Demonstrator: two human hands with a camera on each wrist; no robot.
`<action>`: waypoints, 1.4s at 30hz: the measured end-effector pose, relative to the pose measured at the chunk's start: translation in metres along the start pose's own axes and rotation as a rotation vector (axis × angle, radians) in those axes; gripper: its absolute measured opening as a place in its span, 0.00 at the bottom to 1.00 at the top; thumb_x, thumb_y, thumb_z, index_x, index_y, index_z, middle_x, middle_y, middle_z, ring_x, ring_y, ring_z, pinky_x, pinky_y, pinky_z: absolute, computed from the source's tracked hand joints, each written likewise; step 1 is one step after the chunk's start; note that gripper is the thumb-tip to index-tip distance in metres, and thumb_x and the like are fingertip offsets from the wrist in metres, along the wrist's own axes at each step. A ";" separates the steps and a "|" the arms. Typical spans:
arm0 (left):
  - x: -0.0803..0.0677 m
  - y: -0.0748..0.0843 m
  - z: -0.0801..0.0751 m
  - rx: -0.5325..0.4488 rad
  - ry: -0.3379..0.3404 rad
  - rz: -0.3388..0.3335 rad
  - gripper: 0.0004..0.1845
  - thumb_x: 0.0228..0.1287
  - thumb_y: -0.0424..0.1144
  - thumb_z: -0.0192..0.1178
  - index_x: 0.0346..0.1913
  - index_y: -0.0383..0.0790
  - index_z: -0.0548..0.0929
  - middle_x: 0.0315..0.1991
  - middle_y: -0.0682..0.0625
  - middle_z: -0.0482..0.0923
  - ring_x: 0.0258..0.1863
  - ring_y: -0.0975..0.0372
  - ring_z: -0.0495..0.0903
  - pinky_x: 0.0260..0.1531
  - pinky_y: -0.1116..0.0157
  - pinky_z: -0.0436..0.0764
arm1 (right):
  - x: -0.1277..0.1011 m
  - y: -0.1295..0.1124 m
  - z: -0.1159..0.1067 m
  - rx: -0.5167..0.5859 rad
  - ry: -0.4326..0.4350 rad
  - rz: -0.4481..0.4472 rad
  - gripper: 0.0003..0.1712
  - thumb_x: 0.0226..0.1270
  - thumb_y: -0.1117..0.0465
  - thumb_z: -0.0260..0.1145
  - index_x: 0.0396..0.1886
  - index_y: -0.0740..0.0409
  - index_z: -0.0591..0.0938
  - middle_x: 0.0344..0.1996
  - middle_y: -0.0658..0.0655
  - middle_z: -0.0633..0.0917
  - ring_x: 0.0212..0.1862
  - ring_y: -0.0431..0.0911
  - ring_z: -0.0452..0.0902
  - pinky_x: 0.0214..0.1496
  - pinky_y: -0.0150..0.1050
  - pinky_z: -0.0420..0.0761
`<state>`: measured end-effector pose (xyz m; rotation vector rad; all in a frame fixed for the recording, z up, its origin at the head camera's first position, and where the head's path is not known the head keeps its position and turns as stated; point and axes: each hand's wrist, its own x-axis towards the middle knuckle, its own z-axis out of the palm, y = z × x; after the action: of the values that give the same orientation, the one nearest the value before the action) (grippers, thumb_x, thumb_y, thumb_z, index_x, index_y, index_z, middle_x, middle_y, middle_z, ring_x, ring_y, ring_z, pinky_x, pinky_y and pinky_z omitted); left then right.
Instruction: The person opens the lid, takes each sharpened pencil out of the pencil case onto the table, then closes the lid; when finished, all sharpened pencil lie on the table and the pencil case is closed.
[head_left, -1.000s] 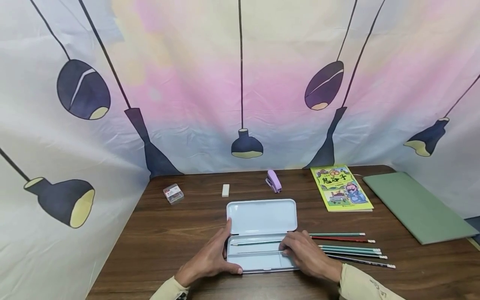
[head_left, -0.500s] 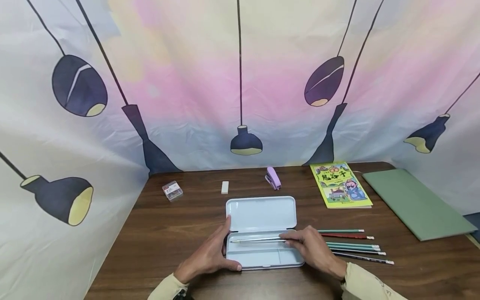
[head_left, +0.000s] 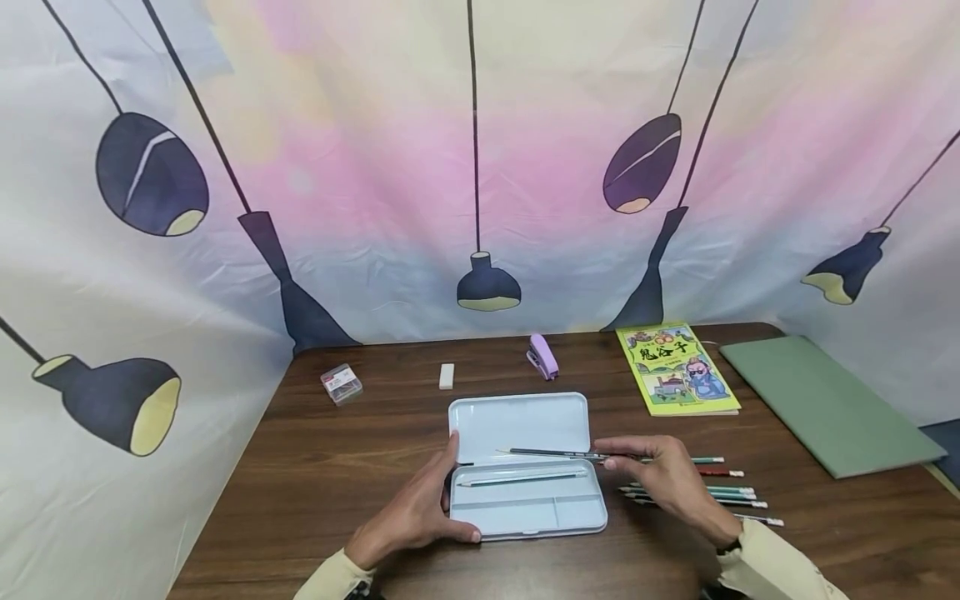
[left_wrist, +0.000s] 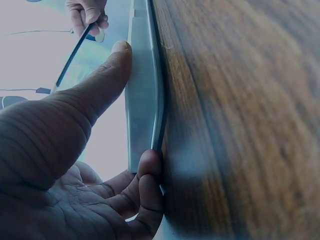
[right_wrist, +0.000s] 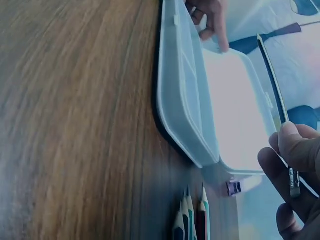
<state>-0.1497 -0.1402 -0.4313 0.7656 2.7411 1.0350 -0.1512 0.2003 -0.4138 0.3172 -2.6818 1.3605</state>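
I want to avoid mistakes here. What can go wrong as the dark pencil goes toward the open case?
The right hand pinches the dark pencil only near its eraser end, so the long free end may tip or slip. It might also knock the pencil already in the case. The left hand steadies only the case's left end, so it could shift.

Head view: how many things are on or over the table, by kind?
Pencils: 7 (1 in case, 1 in right hand, 5 loose)
Case: 1
Stapler: 1
Eraser: 1
Book: 1
Clip box: 1
Green board: 1
Total: 13
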 end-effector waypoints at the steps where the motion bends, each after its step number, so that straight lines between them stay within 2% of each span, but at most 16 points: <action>1: 0.000 0.000 0.000 0.000 0.000 0.003 0.70 0.31 0.58 0.74 0.70 0.34 0.39 0.58 0.41 0.62 0.42 0.59 0.67 0.40 0.65 0.69 | -0.001 0.001 -0.003 -0.006 0.006 -0.005 0.13 0.49 0.59 0.71 0.38 0.46 0.86 0.37 0.45 0.85 0.43 0.42 0.78 0.40 0.35 0.76; 6: 0.001 0.000 0.001 0.002 0.007 0.013 0.69 0.31 0.58 0.74 0.70 0.33 0.40 0.62 0.38 0.59 0.52 0.57 0.65 0.49 0.59 0.67 | -0.007 0.009 -0.015 -0.060 0.037 -0.008 0.13 0.51 0.58 0.70 0.39 0.43 0.86 0.37 0.42 0.84 0.43 0.41 0.78 0.40 0.35 0.76; 8: 0.000 0.000 0.001 0.001 0.010 0.014 0.69 0.31 0.58 0.74 0.70 0.32 0.40 0.62 0.38 0.59 0.52 0.56 0.65 0.49 0.59 0.67 | -0.009 0.012 -0.021 -0.079 0.050 0.000 0.13 0.51 0.59 0.70 0.39 0.42 0.86 0.36 0.42 0.84 0.43 0.40 0.78 0.39 0.35 0.76; 10: 0.000 0.000 0.001 0.000 0.013 0.012 0.69 0.31 0.58 0.74 0.70 0.32 0.40 0.60 0.39 0.60 0.47 0.56 0.68 0.45 0.62 0.69 | -0.011 0.016 -0.026 -0.101 0.058 0.008 0.13 0.51 0.59 0.70 0.39 0.43 0.86 0.37 0.43 0.84 0.43 0.40 0.78 0.39 0.35 0.76; 11: 0.000 0.000 0.002 0.007 0.016 0.011 0.69 0.31 0.59 0.74 0.70 0.32 0.41 0.60 0.38 0.60 0.49 0.57 0.67 0.46 0.62 0.69 | -0.013 0.018 -0.029 -0.107 0.062 0.012 0.12 0.51 0.58 0.70 0.39 0.43 0.86 0.37 0.43 0.84 0.43 0.40 0.78 0.39 0.35 0.76; 15: -0.001 -0.001 0.002 0.006 0.011 0.004 0.69 0.31 0.59 0.73 0.70 0.32 0.40 0.53 0.42 0.64 0.37 0.60 0.68 0.34 0.68 0.69 | -0.021 0.029 -0.045 -0.139 0.065 0.028 0.12 0.53 0.55 0.69 0.39 0.45 0.85 0.37 0.46 0.84 0.42 0.40 0.78 0.38 0.34 0.76; 19: 0.000 -0.001 0.003 0.011 0.010 0.003 0.70 0.30 0.60 0.73 0.70 0.32 0.41 0.58 0.40 0.63 0.45 0.59 0.69 0.43 0.63 0.70 | -0.034 0.043 -0.066 -0.176 0.064 0.038 0.12 0.53 0.54 0.68 0.39 0.46 0.85 0.37 0.47 0.84 0.41 0.37 0.78 0.36 0.33 0.76; 22: 0.000 -0.001 0.002 0.020 0.012 0.003 0.70 0.29 0.60 0.73 0.70 0.32 0.41 0.64 0.37 0.57 0.57 0.57 0.62 0.54 0.56 0.64 | -0.044 0.053 -0.083 -0.185 0.058 0.055 0.11 0.54 0.56 0.68 0.39 0.47 0.85 0.37 0.48 0.84 0.40 0.33 0.77 0.35 0.32 0.76; 26: 0.001 -0.001 0.001 0.006 0.008 0.001 0.70 0.29 0.58 0.74 0.70 0.32 0.41 0.65 0.36 0.54 0.60 0.55 0.59 0.56 0.53 0.61 | -0.056 0.065 -0.099 -0.172 0.032 0.133 0.11 0.55 0.57 0.68 0.39 0.51 0.85 0.38 0.52 0.84 0.39 0.31 0.76 0.34 0.32 0.76; 29: 0.002 -0.001 0.000 -0.002 0.011 0.006 0.70 0.30 0.57 0.75 0.70 0.32 0.41 0.66 0.35 0.53 0.62 0.53 0.57 0.57 0.53 0.60 | -0.062 0.072 -0.103 -0.180 0.029 0.174 0.10 0.54 0.59 0.68 0.38 0.53 0.85 0.37 0.53 0.84 0.37 0.30 0.75 0.32 0.32 0.76; 32: 0.002 0.000 -0.001 -0.005 0.010 0.008 0.70 0.30 0.56 0.75 0.70 0.32 0.40 0.66 0.35 0.52 0.63 0.53 0.56 0.57 0.53 0.59 | -0.069 0.078 -0.106 -0.223 0.016 0.175 0.09 0.52 0.60 0.69 0.35 0.52 0.85 0.34 0.51 0.85 0.35 0.31 0.76 0.32 0.32 0.76; 37: 0.002 0.001 -0.001 -0.003 0.006 0.004 0.70 0.29 0.55 0.76 0.70 0.31 0.40 0.66 0.35 0.53 0.63 0.52 0.56 0.57 0.52 0.59 | -0.077 0.087 -0.105 -0.304 -0.057 0.222 0.07 0.49 0.58 0.71 0.31 0.46 0.85 0.32 0.47 0.84 0.35 0.34 0.77 0.34 0.33 0.75; 42: 0.000 0.002 0.000 0.006 0.011 0.005 0.70 0.29 0.56 0.75 0.70 0.31 0.40 0.65 0.35 0.54 0.62 0.53 0.58 0.57 0.53 0.60 | -0.080 0.093 -0.098 -0.365 -0.028 0.225 0.09 0.44 0.59 0.73 0.28 0.43 0.84 0.32 0.48 0.83 0.35 0.38 0.78 0.34 0.34 0.76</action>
<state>-0.1490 -0.1390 -0.4295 0.7706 2.7540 1.0354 -0.0950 0.3433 -0.4444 -0.0029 -2.9852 0.8829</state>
